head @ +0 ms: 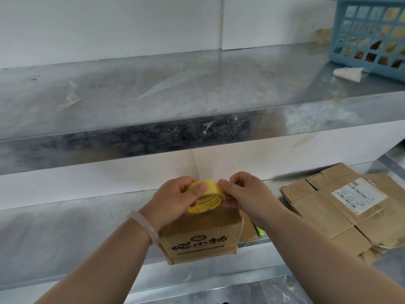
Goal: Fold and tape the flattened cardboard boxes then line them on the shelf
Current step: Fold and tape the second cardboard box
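L hand (175,200) grips yellow tape roll (205,197) over folded box (199,235) on lower shelf (65,238); R hand (243,194) pinches tape end. Risk: flaps spring open, nothing pinning them.

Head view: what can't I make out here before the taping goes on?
Free end of the tape roll: covered by fingers of the left hand and right hand gripping it.
Top seam of the folded box: under the roll and hands.
Count of the flattened boxes: stacked, edges overlap; label print too small.
Contents of the blue basket: blurred, and the frame's top and right edges cut it off.
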Motion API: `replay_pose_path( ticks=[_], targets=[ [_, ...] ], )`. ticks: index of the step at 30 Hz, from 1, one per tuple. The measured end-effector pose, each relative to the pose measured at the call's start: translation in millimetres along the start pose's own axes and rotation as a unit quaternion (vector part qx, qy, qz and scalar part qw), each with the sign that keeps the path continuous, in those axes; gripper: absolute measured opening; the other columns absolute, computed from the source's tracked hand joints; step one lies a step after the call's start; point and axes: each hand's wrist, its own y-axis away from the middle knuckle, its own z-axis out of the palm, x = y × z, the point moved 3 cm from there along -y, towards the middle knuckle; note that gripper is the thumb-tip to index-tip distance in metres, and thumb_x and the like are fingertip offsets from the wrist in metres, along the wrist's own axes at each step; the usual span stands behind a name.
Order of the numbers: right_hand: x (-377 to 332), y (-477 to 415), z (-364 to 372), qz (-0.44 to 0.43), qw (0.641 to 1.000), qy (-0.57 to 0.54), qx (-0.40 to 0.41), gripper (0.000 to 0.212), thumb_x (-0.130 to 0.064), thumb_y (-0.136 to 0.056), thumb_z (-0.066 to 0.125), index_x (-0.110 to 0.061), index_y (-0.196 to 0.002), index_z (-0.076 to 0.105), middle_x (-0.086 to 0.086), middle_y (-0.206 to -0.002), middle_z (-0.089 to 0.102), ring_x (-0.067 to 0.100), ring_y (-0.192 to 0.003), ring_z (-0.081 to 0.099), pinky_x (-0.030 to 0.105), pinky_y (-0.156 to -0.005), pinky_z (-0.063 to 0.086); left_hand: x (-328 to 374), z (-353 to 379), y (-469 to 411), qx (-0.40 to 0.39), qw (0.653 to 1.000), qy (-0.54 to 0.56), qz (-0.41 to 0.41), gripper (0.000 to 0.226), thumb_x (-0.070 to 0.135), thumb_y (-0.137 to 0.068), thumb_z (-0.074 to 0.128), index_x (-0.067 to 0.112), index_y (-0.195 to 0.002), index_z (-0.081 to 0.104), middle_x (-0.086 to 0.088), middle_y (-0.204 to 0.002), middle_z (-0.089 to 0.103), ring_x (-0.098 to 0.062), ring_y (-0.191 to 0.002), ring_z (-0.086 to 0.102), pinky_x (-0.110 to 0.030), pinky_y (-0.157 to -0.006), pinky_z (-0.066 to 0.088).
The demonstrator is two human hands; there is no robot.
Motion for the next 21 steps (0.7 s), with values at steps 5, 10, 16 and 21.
replay_pose_path(
  ticks=[5, 10, 16, 21],
  targets=[
    [4, -4, -10, -0.017, 0.998, 0.033, 0.046, 0.024, -0.023, -0.091, 0.068, -0.008, -0.08, 0.051, 0.015, -0.083, 0.058, 0.024, -0.073, 0.07, 0.039, -0.072, 0.061, -15, -2, 10, -0.036, 0.996, 0.081, 0.02, 0.022, 0.042, -0.088, 0.051, 0.033, -0.104, 0.063, 0.014, -0.09, 0.07, -0.002, -0.087, 0.064, -0.019, -0.077, 0.048],
    [5, 0, -10, -0.061, 0.985, 0.129, 0.092, 0.024, -0.028, -0.087, 0.07, -0.015, -0.079, 0.051, 0.014, -0.077, 0.07, 0.027, -0.072, 0.072, 0.05, -0.073, 0.06, -9, -8, 7, 0.031, 0.995, 0.065, 0.062, 0.023, 0.042, -0.085, 0.054, 0.033, -0.104, 0.064, 0.019, -0.083, 0.069, 0.001, -0.081, 0.064, -0.012, -0.067, 0.048],
    [7, 1, -12, -0.06, 0.989, 0.094, 0.1, 0.021, -0.017, -0.091, 0.066, -0.014, -0.081, 0.048, 0.017, -0.083, 0.07, 0.014, -0.064, 0.072, 0.046, -0.078, 0.06, -11, -14, 6, 0.053, 0.995, -0.066, 0.06, 0.038, 0.055, -0.081, 0.058, 0.039, -0.116, 0.061, 0.021, -0.103, 0.063, 0.0, -0.093, 0.058, -0.018, -0.074, 0.048],
    [10, 0, -19, -0.046, 0.993, 0.012, 0.105, 0.019, -0.009, -0.088, 0.067, -0.014, -0.084, 0.049, 0.012, -0.078, 0.059, 0.018, -0.067, 0.069, 0.044, -0.075, 0.061, -8, -13, 5, 0.048, 0.989, -0.133, 0.052, 0.039, 0.051, -0.081, 0.065, 0.039, -0.118, 0.061, 0.021, -0.106, 0.062, 0.003, -0.093, 0.054, -0.018, -0.076, 0.046]
  ],
)
